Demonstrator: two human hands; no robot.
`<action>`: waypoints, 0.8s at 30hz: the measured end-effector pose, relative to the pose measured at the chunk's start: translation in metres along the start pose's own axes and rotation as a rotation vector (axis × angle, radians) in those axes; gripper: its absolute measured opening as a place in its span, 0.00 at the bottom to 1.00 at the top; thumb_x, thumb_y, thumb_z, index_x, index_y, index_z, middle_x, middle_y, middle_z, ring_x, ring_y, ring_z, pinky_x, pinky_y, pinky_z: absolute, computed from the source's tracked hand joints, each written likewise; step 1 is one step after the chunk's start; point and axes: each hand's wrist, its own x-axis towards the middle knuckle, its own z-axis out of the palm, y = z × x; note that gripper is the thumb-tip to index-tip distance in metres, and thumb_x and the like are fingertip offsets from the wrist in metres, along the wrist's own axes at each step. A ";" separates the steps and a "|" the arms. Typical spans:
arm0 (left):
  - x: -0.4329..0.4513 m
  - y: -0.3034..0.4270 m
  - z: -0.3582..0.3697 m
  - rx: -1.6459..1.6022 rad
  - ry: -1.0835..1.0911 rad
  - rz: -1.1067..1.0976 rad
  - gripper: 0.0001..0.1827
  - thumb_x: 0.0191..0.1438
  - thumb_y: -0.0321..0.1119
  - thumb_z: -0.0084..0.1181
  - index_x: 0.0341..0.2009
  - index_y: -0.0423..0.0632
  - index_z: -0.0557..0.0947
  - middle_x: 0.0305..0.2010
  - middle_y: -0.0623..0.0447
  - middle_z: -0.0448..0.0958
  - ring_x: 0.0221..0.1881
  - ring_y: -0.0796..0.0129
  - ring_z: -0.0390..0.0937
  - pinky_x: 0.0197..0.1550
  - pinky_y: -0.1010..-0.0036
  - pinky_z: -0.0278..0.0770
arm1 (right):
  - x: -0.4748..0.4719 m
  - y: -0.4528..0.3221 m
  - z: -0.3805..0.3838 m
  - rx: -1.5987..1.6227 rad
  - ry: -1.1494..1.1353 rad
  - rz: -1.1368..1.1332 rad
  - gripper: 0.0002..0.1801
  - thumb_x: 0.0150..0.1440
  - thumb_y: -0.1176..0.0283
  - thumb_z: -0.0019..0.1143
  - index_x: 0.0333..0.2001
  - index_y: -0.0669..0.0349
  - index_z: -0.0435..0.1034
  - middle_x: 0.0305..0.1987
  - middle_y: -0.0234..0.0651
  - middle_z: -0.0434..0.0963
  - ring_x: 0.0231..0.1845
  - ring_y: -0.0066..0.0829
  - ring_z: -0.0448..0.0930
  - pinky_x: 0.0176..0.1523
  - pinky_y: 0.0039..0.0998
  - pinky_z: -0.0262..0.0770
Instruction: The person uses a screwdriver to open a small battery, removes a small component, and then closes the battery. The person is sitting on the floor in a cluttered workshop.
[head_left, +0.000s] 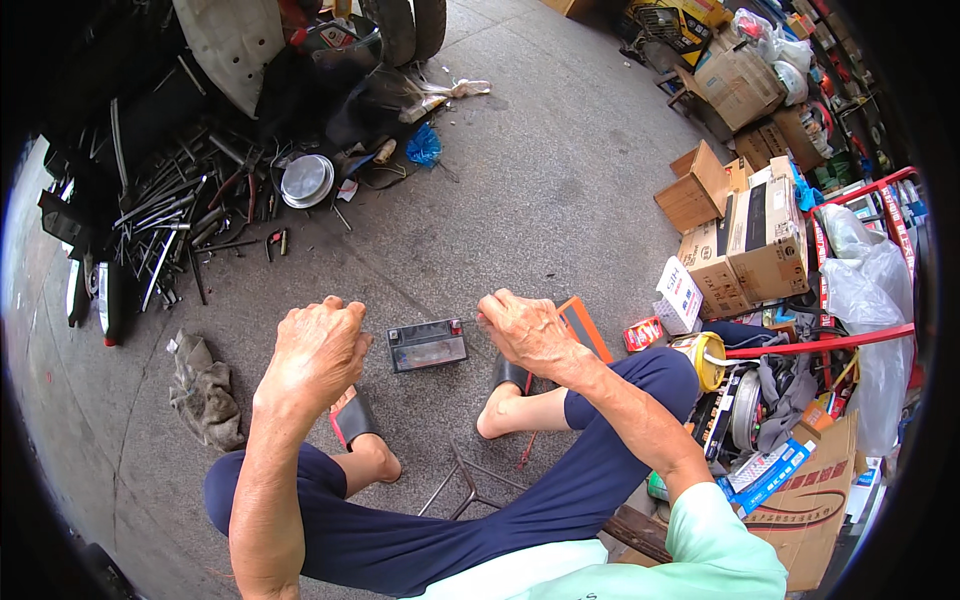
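Observation:
A small black battery (427, 346) with a red terminal at its upper right corner stands on the floor between my feet. My left hand (319, 346) is raised to the left of the battery, its fingers curled; whether anything is between them cannot be told. On the other side, my right hand (525, 330) is bent with thumb and fingertips together, near the red terminal. A thin dark line seems to run from that terminal towards its fingertips, too fine to name. An orange and dark box or case (585, 328) lies partly hidden behind my right hand.
A grey rag (202, 394) lies at the left. Beyond it spread piled metal hand tools (161, 210) and a round metal lid or dish (307, 181). Cardboard boxes (765, 240), a red can (643, 334) and a yellow bucket (709, 360) crowd the right side. Metal stool legs (471, 491) show below.

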 end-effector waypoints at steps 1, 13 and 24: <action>0.001 0.000 0.000 -0.007 -0.005 -0.006 0.11 0.55 0.37 0.58 0.35 0.41 0.79 0.35 0.43 0.77 0.41 0.47 0.77 0.43 0.55 0.74 | 0.001 0.000 0.000 -0.009 0.003 0.003 0.08 0.56 0.73 0.58 0.36 0.60 0.66 0.31 0.39 0.72 0.30 0.43 0.79 0.31 0.39 0.76; -0.001 0.005 -0.009 -0.012 0.009 -0.002 0.11 0.55 0.36 0.59 0.37 0.41 0.79 0.37 0.41 0.78 0.42 0.47 0.79 0.46 0.56 0.76 | -0.009 -0.002 0.002 0.043 -0.053 0.005 0.07 0.56 0.76 0.55 0.35 0.63 0.64 0.33 0.40 0.70 0.31 0.41 0.80 0.28 0.38 0.76; -0.053 -0.001 -0.037 -0.188 0.122 -0.240 0.18 0.57 0.38 0.57 0.48 0.41 0.80 0.47 0.38 0.79 0.47 0.47 0.79 0.50 0.59 0.75 | -0.029 -0.001 -0.004 -0.077 -0.169 -0.104 0.12 0.51 0.78 0.54 0.40 0.64 0.65 0.39 0.43 0.73 0.37 0.42 0.82 0.35 0.38 0.82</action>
